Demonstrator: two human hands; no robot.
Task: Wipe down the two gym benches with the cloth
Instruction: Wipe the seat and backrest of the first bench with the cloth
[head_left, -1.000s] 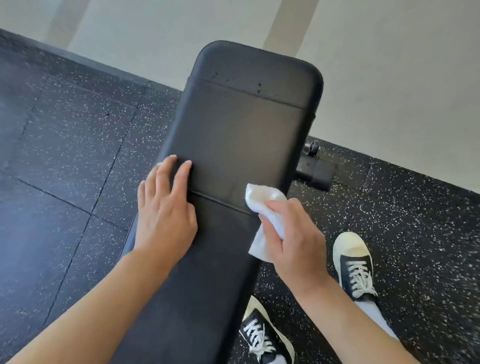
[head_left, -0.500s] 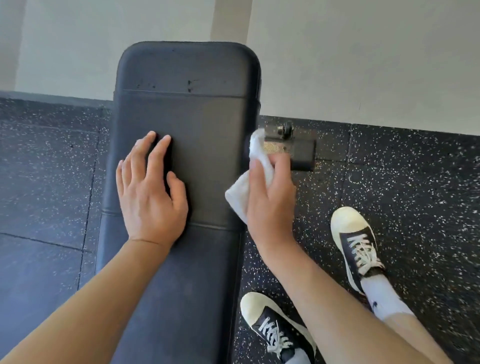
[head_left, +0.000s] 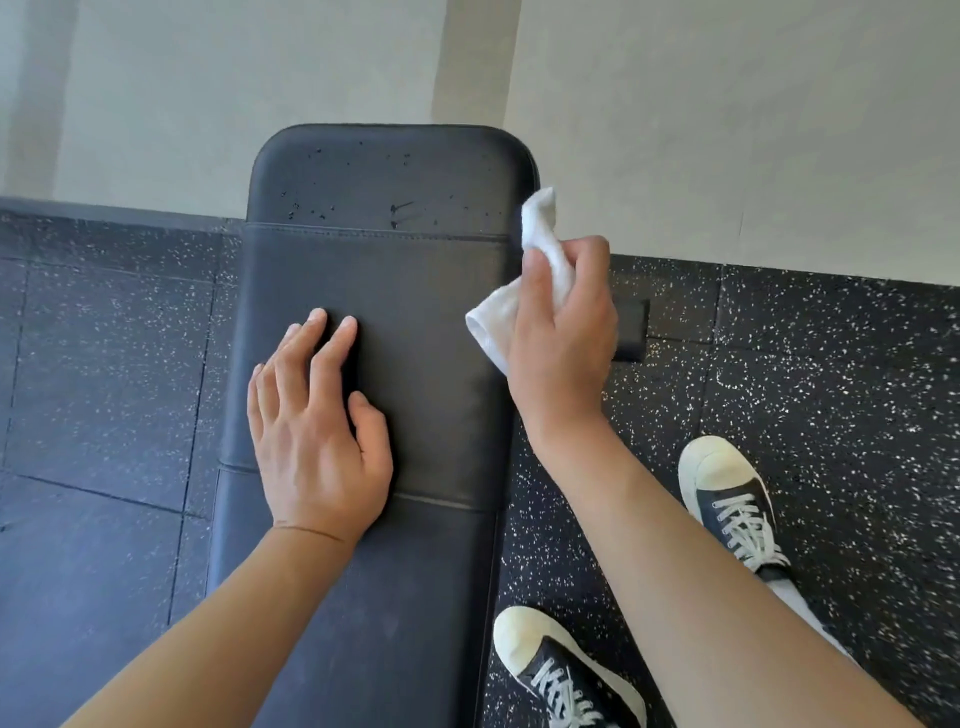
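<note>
Hands are set at one bench (head_left: 415, 322): the left hand (head_left: 317, 431) is laid flat with relaxed fingers on the padding, and the right hand (head_left: 563, 332) is curled around a bunched white cloth (head_left: 540, 260).

The bench is taken as the landmark: its far end lies toward the wall (head_left: 727, 130), where dark droplets (head_left: 311, 208) are seen scattered beyond the cross seam. The cloth is held against the bench's right edge, near that seam, while the left hand is rested on the middle of the pad, nearer the left edge. For this step, the cloth would best be opened out, pressed flat and drawn in overlapping strokes across the spotted far end, the pad being steadied meanwhile. A second bench is not seen. Two shoes (head_left: 732, 499) are planted on the speckled floor (head_left: 831, 415) right of the bench.
</note>
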